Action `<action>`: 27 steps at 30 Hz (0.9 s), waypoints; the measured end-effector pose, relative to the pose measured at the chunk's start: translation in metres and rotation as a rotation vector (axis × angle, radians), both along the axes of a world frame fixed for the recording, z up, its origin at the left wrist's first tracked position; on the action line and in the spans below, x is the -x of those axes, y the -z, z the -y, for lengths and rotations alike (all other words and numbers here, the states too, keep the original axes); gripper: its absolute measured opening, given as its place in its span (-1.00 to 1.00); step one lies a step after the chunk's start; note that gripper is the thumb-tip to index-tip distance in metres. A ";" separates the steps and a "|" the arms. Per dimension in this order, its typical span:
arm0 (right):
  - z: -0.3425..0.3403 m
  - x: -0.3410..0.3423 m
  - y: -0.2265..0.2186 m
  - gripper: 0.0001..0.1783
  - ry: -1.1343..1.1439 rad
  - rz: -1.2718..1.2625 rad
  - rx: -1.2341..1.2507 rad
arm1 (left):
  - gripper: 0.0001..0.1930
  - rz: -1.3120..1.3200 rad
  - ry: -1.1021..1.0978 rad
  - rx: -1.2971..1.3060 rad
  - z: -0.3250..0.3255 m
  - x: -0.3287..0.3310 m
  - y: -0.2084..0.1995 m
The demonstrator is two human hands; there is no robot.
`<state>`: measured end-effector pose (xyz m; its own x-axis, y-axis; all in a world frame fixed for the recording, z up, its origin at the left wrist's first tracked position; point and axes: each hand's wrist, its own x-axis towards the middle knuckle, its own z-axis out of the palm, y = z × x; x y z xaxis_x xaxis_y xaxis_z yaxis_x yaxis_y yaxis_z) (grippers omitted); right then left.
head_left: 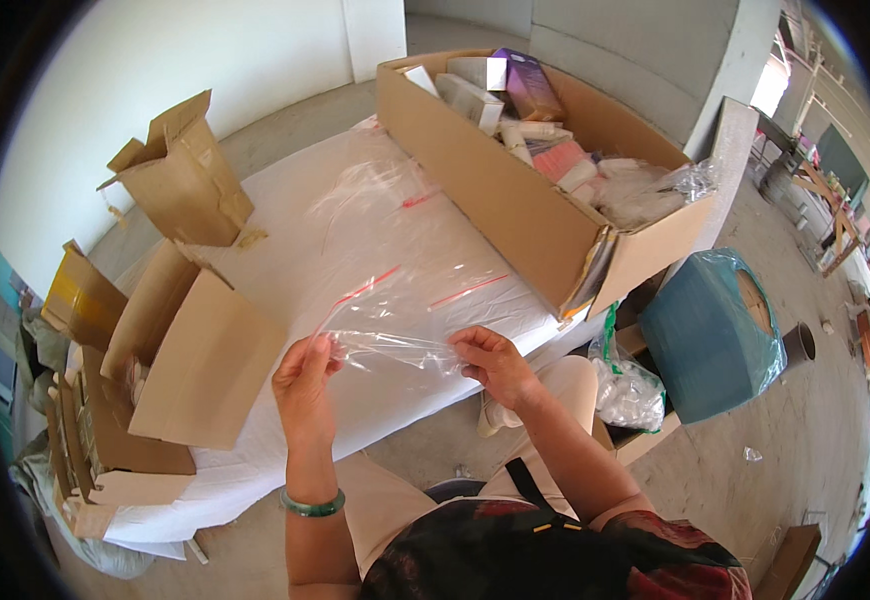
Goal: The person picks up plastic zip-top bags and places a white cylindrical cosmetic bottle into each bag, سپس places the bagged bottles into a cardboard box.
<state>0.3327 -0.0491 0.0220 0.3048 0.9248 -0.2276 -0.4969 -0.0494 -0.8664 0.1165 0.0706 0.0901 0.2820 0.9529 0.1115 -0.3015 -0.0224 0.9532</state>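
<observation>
Currently, a person is sitting at the near edge of a white-covered bench [375, 428], stretching a clear plastic bag [390, 348] between both hands. The left hand [305, 368] is pinching one side of the bag with thumb and fingers, and the right hand [495, 362] is gripping the other side the same way. The bag is hanging above the bench, close to its near edge, and a red strip [367, 286] is showing beyond the left hand. More clear plastic [375, 195] is lying toward the far edge. Along the right edge a long cardboard box [500, 190] is holding small boxes, including a purple one [528, 85], and plastic-wrapped things. Toward the left edge an open carton [210, 360] is lying tilted, while a taller carton [190, 190] is standing near the far left corner. A green bracelet [313, 504] is circling the left wrist.
</observation>
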 end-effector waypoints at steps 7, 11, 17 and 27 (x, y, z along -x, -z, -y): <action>0.013 0.010 -0.036 -0.54 0.081 0.229 -0.120 | -0.90 -0.082 -0.089 -0.283 0.011 0.001 -0.015; 0.014 0.019 -0.046 -0.23 0.082 0.483 -0.205 | -0.82 -0.135 0.009 -0.334 0.022 -0.014 -0.007; 0.012 0.029 -0.047 -0.51 -0.016 0.369 -0.188 | -0.78 -0.132 0.090 -0.230 0.035 -0.009 -0.008; 0.008 0.027 -0.044 -0.93 0.190 0.207 -0.278 | -0.69 -0.022 0.410 0.010 0.033 -0.001 0.010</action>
<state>0.3061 -0.0569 0.0665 0.4894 0.8654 0.1074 -0.2882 0.2767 -0.9167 0.1175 0.0372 0.0799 0.6409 0.7621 0.0926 -0.2632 0.1048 0.9590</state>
